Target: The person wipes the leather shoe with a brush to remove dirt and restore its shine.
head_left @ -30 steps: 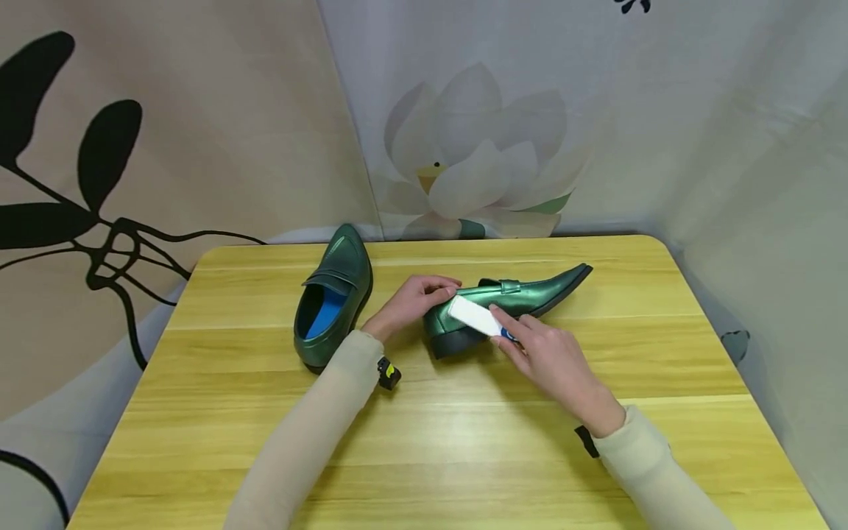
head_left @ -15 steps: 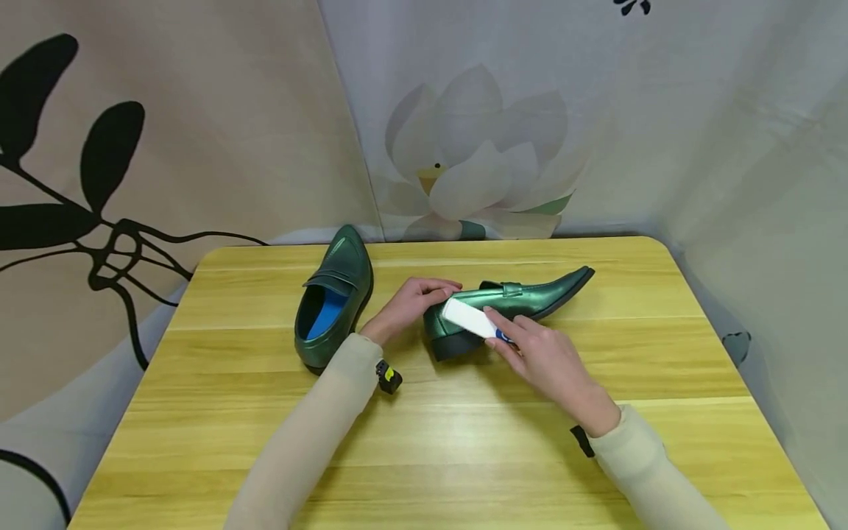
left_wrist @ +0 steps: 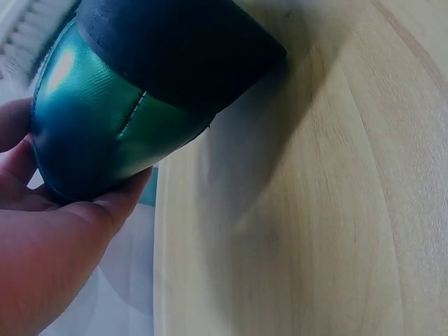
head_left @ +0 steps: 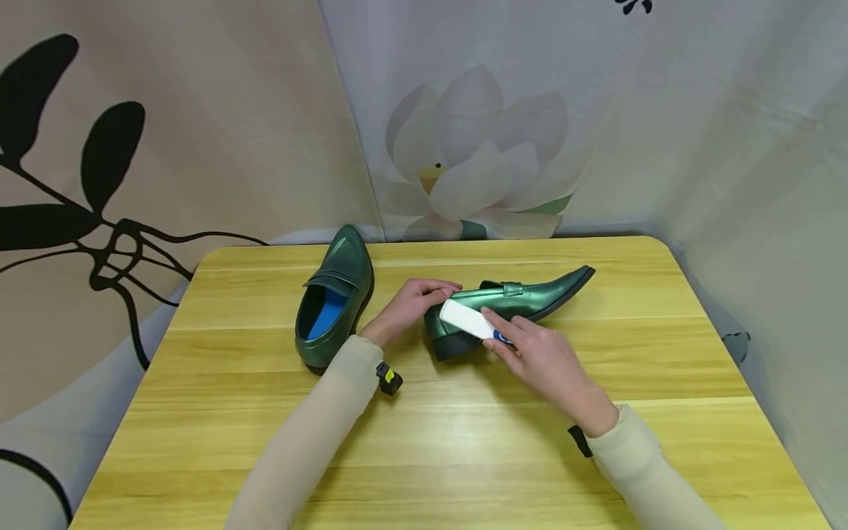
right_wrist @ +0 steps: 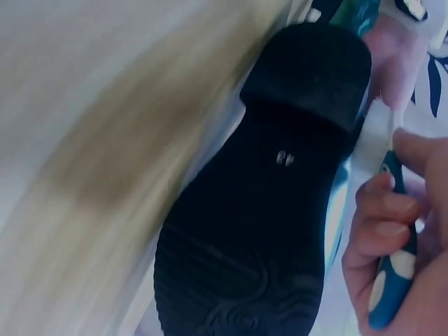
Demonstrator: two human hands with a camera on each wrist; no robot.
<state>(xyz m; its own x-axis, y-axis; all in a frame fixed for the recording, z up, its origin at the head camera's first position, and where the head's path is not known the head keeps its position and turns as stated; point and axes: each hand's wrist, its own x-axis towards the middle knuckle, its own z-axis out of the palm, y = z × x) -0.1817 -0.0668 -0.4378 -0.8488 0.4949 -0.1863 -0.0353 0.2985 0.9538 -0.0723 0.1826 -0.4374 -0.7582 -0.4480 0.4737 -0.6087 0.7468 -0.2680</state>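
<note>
Head view: 2 green shoes lie on the wooden surface (head_left: 464,442). The left shoe (head_left: 333,298) stands upright at the far left, toe pointing far, blue insole visible. The right shoe (head_left: 503,305) lies tipped on its side near the centre, toe pointing right, heel to the left. The left hand (head_left: 414,302) grips the heel end of the right shoe, fingers curled over its top edge. The right hand (head_left: 539,357) holds a white brush (head_left: 473,322) with a blue handle, fingers curled round the handle; the white head rests against the side of the right shoe near the heel. Printed fabric with a lotus flower (head_left: 473,158) hangs behind the surface.

Left wrist view: the left hand (left_wrist: 49,259) cups the rounded green heel of the right shoe (left_wrist: 105,133); the black heel block points toward the surface (left_wrist: 336,210).

Right wrist view: the black sole of the right shoe (right_wrist: 273,203) fills the frame. The right hand (right_wrist: 395,231) curls round the blue handle of the brush (right_wrist: 392,280), just beside the sole edge.
</note>
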